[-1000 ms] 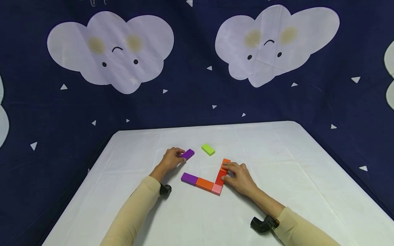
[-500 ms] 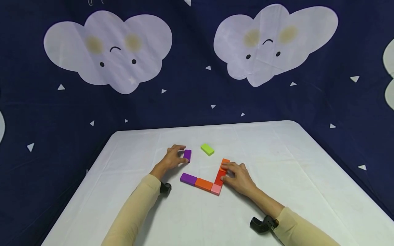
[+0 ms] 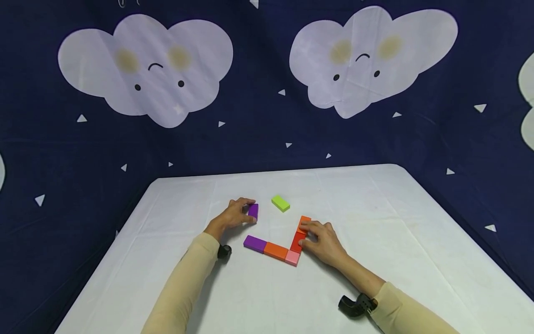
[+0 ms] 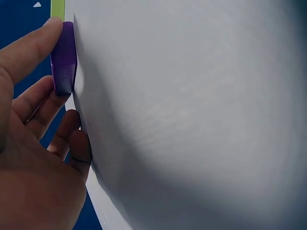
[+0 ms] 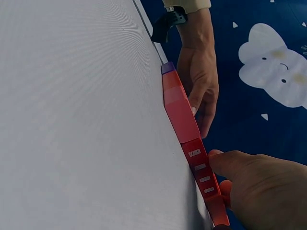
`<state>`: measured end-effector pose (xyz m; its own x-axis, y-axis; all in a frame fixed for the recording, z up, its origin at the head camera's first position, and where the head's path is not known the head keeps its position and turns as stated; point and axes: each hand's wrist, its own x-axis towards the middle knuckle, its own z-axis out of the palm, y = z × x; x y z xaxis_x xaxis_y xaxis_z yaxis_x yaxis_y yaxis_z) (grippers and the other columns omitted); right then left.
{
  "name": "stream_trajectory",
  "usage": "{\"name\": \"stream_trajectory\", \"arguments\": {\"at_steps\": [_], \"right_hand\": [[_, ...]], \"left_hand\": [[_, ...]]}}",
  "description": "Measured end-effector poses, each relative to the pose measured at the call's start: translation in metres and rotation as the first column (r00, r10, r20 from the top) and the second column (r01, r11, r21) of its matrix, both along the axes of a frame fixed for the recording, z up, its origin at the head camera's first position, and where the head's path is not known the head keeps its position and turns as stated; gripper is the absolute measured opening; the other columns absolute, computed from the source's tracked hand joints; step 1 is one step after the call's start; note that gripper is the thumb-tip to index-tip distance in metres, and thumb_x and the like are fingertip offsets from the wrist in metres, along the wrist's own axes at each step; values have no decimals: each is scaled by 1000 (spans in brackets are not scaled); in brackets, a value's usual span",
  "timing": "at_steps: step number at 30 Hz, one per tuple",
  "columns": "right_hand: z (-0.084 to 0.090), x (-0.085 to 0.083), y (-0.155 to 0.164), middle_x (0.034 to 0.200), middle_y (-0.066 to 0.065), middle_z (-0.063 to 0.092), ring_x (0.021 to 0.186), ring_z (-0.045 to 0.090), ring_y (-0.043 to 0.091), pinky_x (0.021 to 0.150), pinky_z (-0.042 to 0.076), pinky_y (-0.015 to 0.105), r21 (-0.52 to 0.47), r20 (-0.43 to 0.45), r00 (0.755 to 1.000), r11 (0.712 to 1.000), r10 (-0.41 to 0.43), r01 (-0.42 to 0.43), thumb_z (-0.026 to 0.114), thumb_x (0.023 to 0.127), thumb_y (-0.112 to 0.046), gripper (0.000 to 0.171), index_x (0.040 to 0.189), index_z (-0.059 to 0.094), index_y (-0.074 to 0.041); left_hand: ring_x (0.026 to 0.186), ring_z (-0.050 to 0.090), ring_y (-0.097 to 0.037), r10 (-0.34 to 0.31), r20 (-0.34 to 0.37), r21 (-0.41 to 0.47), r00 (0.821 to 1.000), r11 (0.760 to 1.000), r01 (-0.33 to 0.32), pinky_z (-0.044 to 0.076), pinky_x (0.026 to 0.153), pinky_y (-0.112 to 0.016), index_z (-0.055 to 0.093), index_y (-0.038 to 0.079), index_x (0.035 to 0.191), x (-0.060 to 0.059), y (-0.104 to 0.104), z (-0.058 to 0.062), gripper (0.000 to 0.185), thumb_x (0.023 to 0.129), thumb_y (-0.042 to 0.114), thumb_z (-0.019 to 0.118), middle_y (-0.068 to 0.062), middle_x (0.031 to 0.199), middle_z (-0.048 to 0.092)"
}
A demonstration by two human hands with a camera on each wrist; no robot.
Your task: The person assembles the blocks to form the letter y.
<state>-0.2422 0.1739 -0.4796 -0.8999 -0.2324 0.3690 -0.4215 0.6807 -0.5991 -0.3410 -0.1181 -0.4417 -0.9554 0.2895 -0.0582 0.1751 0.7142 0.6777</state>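
My left hand [image 3: 235, 215] pinches a purple block [image 3: 253, 211] between thumb and fingers at the left of the blocks. In the left wrist view this purple block [image 4: 64, 60] stands between the thumb and a fingertip. My right hand [image 3: 323, 241] holds the side arm of an L of blocks, thumb against the red block [image 3: 296, 242] and a finger over the far orange block [image 3: 305, 219]. In the right wrist view, markings show on the red block [image 5: 199, 165]. A pink block [image 3: 292, 258] forms the corner. From it, an orange block [image 3: 276, 251] and another purple block [image 3: 255, 244] run left.
A lime green block [image 3: 281, 203] lies apart, beyond the L and right of the left hand. All rests on a white-covered table [image 3: 354, 195]. Behind its far edge hangs a dark blue cloth [image 3: 258, 148] with clouds. A black wrist camera [image 3: 356, 306] sits at the right wrist.
The purple block in my left hand has turned from slanting to nearly straight away from me and shifted slightly nearer. My right hand and the L keep their places.
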Motion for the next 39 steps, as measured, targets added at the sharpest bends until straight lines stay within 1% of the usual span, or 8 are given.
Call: {"name": "stream_trajectory", "arguments": {"at_steps": [4, 7, 11, 17, 23, 28, 33, 39], "right_hand": [[0, 0, 0, 127, 2, 62, 84, 39, 12, 72, 35, 26, -4, 2, 1000, 1000, 2, -2, 75, 76, -24, 43, 117, 67, -13], [0, 0, 0, 126, 1, 62, 84, 39, 12, 72, 35, 26, -12, 14, 1000, 1000, -1, 1, 76, 76, -25, 43, 117, 67, -13], [0, 0, 0, 126, 0, 62, 84, 39, 12, 72, 35, 26, -18, 24, 1000, 1000, -4, 4, 76, 76, -25, 42, 116, 67, -13], [0, -1, 0, 125, 1, 63, 83, 39, 12, 71, 34, 26, -17, 1, 1000, 1000, 0, 0, 76, 76, -25, 42, 116, 68, -13], [-1, 0, -1, 124, 1, 63, 83, 40, 13, 71, 34, 26, -17, -10, 1000, 1000, 6, -6, 76, 76, -25, 42, 115, 68, -13], [0, 0, -1, 124, 1, 63, 84, 41, 13, 73, 35, 27, -4, -19, 1000, 1000, 3, -3, 75, 76, -25, 42, 116, 68, -13], [0, 0, -1, 124, 1, 63, 85, 42, 13, 74, 36, 28, 0, -21, 1000, 1000, 3, -3, 75, 76, -25, 43, 116, 67, -12], [0, 0, -1, 124, 2, 64, 84, 41, 14, 73, 35, 27, -11, -10, 1000, 1000, 11, -11, 75, 76, -24, 42, 116, 68, -12]], "left_hand": [[115, 41, -26, 12, -4, 10, 1000, 1000, -12, 37, 101, -44, 53, 13, 133, 0, -1, 0, 63, 75, 18, 78, -10, 135, 51], [112, 43, -26, 21, -16, 24, 1000, 1000, -21, 40, 96, -41, 53, 12, 133, 1, -1, 2, 63, 75, 17, 78, -10, 133, 52], [107, 46, -25, 29, -28, 60, 999, 998, -27, 40, 87, -35, 53, 11, 133, 3, -3, 6, 64, 74, 16, 79, -10, 130, 52], [107, 46, -25, 35, -44, 87, 998, 996, -32, 38, 82, -31, 52, 10, 133, 8, -6, 14, 63, 76, 17, 77, -10, 129, 53], [112, 45, -27, 65, -31, 90, 997, 994, -62, 39, 78, -30, 52, 13, 134, 16, -8, 25, 62, 77, 19, 76, -8, 128, 52], [112, 44, -25, 80, -20, 126, 997, 989, -77, 40, 76, -28, 52, 14, 134, 24, -8, 35, 62, 78, 20, 76, -7, 127, 50], [112, 43, -24, 57, -8, 148, 998, 987, -56, 40, 75, -28, 52, 15, 134, 34, -6, 42, 63, 77, 21, 77, -5, 127, 51], [111, 43, -23, 44, -9, 148, 999, 988, -42, 40, 74, -27, 54, 18, 132, 49, -5, 46, 60, 77, 23, 77, -3, 125, 54]]}}
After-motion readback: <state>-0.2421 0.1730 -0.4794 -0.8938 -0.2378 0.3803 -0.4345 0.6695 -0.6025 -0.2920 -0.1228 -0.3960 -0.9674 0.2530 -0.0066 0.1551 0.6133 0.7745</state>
